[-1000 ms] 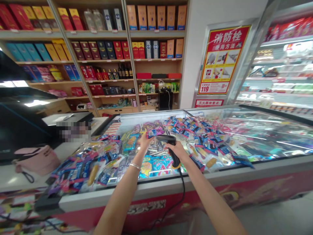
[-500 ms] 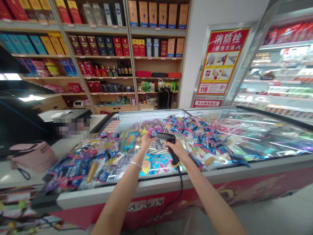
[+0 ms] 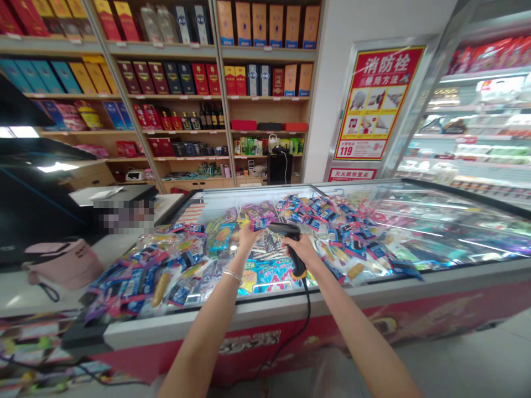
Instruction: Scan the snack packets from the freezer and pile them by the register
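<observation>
Fingers of my left hand (image 3: 249, 237) are closed on a small blue-and-pink snack packet (image 3: 260, 224), its barcode label facing the scanner. My right hand (image 3: 302, 246) is wrapped round the grip of a black barcode scanner (image 3: 286, 229), whose head points left at the packet, a small gap between them. A black cable (image 3: 308, 309) hangs from the scanner's handle. Both hands are above the glass top of a chest freezer (image 3: 265, 303). One heap of similar packets (image 3: 136, 276) lies on the left of the glass, another heap of packets (image 3: 332, 221) on the right.
A pink bag (image 3: 64, 262) stands on the counter at the left, beside a dark monitor (image 3: 29, 204). Behind the freezer rise shelves (image 3: 174, 97) of boxed bottles. A red fire-hydrant poster (image 3: 379, 105) hangs on the wall, with a refrigerated display (image 3: 477, 132) at the right.
The scanner head has moved slightly right, away from the packet, widening the gap. The packet stays in my left hand, and the view has shifted a little.
</observation>
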`<state>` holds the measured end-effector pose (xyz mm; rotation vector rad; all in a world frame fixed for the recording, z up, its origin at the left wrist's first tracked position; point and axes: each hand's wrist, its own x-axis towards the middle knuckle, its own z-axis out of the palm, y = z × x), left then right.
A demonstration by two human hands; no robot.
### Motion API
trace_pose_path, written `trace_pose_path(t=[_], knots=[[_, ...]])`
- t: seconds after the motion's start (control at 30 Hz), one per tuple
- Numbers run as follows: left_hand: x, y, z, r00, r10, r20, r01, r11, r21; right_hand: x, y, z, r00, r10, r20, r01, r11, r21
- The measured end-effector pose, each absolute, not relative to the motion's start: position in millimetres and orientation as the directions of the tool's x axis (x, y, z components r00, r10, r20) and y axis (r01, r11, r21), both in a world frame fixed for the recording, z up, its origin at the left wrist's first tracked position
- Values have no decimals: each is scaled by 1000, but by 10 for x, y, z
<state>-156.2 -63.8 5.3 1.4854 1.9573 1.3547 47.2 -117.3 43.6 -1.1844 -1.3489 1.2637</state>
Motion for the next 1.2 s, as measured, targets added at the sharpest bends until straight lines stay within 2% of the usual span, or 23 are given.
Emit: trace_pose_path(t=[0.13, 0.23, 0.37, 0.47, 0.57, 0.63, 0.77, 0.83, 1.07, 1.2], knots=[[-1708, -743, 263, -456, 829, 322, 562, -12, 827, 450, -1204, 520, -132, 991, 31, 39, 37, -999], [-1963, -938, 497, -487, 800, 350, 594, 9, 805, 336, -1269, 629, -153, 988, 31, -55, 23, -998], [-2460, -1351, 794, -530, 742, 412, 693, 98, 715, 82, -1341, 722, -242, 969, 43, -203, -7, -979], [-2873, -1682, 950, -619, 658, 429, 705, 225, 672, -113, -1339, 694, -326, 945, 31, -265, -60, -962], [-3232, -1947, 1007, -731, 571, 374, 650, 414, 638, -278, -1318, 601, -410, 912, 19, -306, -118, -945], [-3404, -2073, 968, -758, 546, 357, 639, 513, 574, -376, -1316, 523, -456, 890, 8, -320, -155, -935], [-3566, -2216, 737, -754, 461, 469, 647, 646, 406, -555, -1322, 352, -494, 868, -55, -313, -237, -920], [-3589, -2251, 611, -722, 442, 533, 667, 650, 365, -623, -1309, 272, -482, 870, -103, -293, -271, -917], [-3549, -2281, 458, -543, 553, 632, 818, 519, 248, -604, -1249, 206, -426, 890, -164, -246, -289, -925], [-3498, -2255, 472, -526, 616, 586, 835, 504, 220, -438, -1262, 277, -391, 907, -156, -254, -269, -929]])
